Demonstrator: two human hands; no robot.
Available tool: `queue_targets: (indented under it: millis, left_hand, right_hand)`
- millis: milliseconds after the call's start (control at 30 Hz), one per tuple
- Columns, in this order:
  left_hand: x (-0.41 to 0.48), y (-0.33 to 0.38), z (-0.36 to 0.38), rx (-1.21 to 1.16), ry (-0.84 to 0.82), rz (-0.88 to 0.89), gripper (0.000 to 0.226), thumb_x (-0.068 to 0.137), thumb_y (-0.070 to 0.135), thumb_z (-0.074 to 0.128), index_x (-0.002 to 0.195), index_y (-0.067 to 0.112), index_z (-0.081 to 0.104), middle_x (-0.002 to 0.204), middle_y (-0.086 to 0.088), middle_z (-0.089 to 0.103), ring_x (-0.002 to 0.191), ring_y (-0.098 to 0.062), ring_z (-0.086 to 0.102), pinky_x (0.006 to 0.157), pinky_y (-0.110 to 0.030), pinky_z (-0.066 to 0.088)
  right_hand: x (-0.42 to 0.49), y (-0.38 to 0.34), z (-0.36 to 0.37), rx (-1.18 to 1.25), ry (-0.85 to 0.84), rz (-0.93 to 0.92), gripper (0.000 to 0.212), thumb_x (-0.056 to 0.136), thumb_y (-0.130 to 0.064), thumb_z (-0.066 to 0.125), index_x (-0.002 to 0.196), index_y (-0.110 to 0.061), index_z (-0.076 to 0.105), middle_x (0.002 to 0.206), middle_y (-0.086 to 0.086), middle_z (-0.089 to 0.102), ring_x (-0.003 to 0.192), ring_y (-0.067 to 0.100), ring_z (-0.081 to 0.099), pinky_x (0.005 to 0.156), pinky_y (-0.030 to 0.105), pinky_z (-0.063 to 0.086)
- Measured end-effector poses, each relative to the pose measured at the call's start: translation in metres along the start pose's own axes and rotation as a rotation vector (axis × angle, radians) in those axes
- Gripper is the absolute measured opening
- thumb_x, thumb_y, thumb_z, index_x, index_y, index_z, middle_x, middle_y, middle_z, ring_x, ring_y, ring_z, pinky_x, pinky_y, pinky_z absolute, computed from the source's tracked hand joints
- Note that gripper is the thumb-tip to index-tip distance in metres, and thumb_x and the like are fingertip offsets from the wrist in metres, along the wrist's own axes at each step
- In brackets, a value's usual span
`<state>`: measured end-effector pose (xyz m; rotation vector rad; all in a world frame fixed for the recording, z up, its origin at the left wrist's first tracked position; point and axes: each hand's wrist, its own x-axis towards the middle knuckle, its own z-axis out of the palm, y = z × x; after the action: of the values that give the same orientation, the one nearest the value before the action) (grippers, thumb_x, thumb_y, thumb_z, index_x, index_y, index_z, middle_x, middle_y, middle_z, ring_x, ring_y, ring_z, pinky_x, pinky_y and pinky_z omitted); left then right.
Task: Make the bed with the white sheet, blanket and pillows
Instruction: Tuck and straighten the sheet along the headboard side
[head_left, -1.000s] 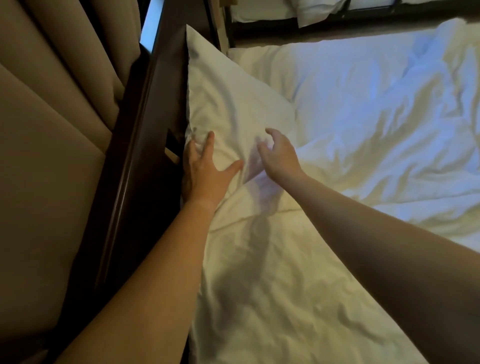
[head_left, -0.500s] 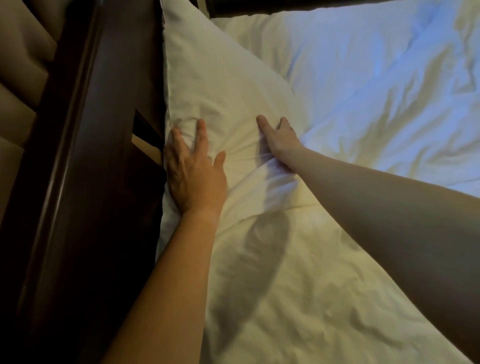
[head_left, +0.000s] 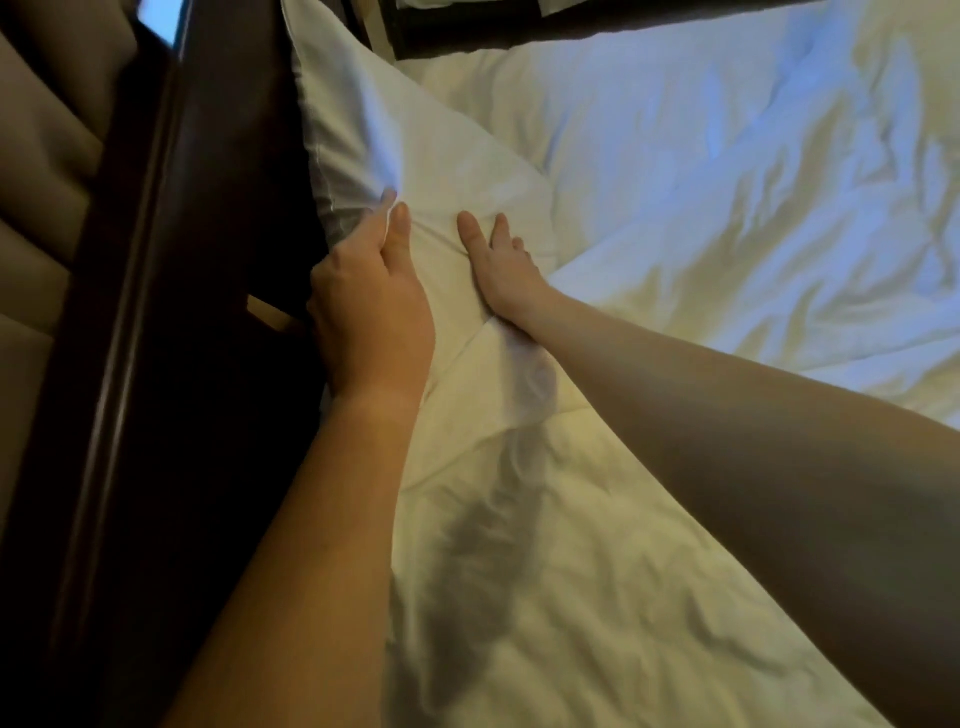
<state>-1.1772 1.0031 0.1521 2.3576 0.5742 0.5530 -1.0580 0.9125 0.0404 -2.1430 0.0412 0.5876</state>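
The left grip (head_left: 371, 306), a bare hand, has thumb and forefinger closed on a raised fold of white cloth at the seamed edge of the pillow (head_left: 415, 140). Its other fingers wrap round behind that edge. Just to its right and apart from it, the right grip (head_left: 501, 267) holds nothing. Its fingers lie fairly straight and spread, pressed into the pillow's soft face so that creases fan out from them.

The pillow is plump and smooth-cased, and the side by the left grip rests against the headboard (head_left: 156, 322), dark polished wood with a rounded moulding. Beyond that, further left, are beige padded wall panels (head_left: 36, 218). Out past the right grip spreads the white blanket (head_left: 727, 182), puffy and rumpled. Under both forearms lies crinkled white cloth, probably the sheet (head_left: 545, 597).

Half a second ago the left grip lay flat on the pillow with fingers splayed; now it pinches the edge. The right grip presses much as before.
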Motion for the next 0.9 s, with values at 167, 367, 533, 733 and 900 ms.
queue_targets:
  millis: [167, 367, 533, 733, 900]
  left_hand:
    - [0.014, 0.047, -0.031, 0.100, 0.064, 0.060, 0.039, 0.107, 0.041, 0.045, 0.116, 0.019, 0.075, 0.109, -0.005, 0.075, 0.100, -0.025, 0.066, 0.077, -0.024, 0.040]
    - [0.041, 0.098, -0.084, 0.153, 0.099, 0.107, 0.041, 0.107, 0.043, 0.044, 0.104, 0.018, 0.075, 0.100, -0.007, 0.074, 0.094, -0.027, 0.066, 0.079, -0.032, 0.044]
    - [0.032, 0.134, -0.140, 0.120, 0.099, 0.141, 0.036, 0.107, 0.042, 0.047, 0.116, 0.021, 0.075, 0.104, -0.002, 0.076, 0.094, -0.021, 0.067, 0.080, -0.028, 0.048]
    - [0.004, 0.149, -0.185, 0.031, 0.244, 0.198, 0.032, 0.106, 0.040, 0.052, 0.115, 0.022, 0.077, 0.091, 0.001, 0.077, 0.080, -0.020, 0.066, 0.070, -0.034, 0.052]
    - [0.001, 0.114, -0.175, 0.120, 0.049, 0.202, 0.039, 0.104, 0.051, 0.047, 0.130, 0.033, 0.069, 0.140, 0.006, 0.063, 0.128, -0.020, 0.058, 0.104, -0.054, 0.048]
  right_hand:
    - [-0.024, -0.047, -0.019, 0.108, -0.093, -0.023, 0.091, 0.092, -0.080, 0.015, 0.162, -0.025, 0.001, 0.170, 0.010, 0.005, 0.155, 0.032, 0.011, 0.125, 0.048, 0.008]
    - [-0.065, -0.105, -0.047, 0.312, -0.134, -0.097, 0.091, 0.089, -0.084, 0.016, 0.162, -0.032, 0.001, 0.170, 0.000, 0.009, 0.155, 0.025, 0.013, 0.125, 0.046, 0.008]
    - [-0.100, -0.118, -0.068, 0.388, 0.056, -0.088, 0.081, 0.090, -0.082, 0.023, 0.160, -0.044, 0.007, 0.170, -0.003, 0.010, 0.155, 0.026, 0.011, 0.125, 0.052, 0.005]
    - [-0.126, -0.076, -0.086, 0.497, 0.076, 0.100, 0.088, 0.087, -0.084, 0.035, 0.160, -0.040, 0.013, 0.166, -0.002, 0.023, 0.151, 0.024, 0.025, 0.124, 0.042, 0.015]
    - [-0.149, -0.067, -0.060, 0.590, -0.071, 0.023, 0.056, 0.109, -0.039, 0.036, 0.161, -0.022, 0.022, 0.164, 0.003, 0.029, 0.151, 0.023, 0.025, 0.115, 0.028, 0.022]
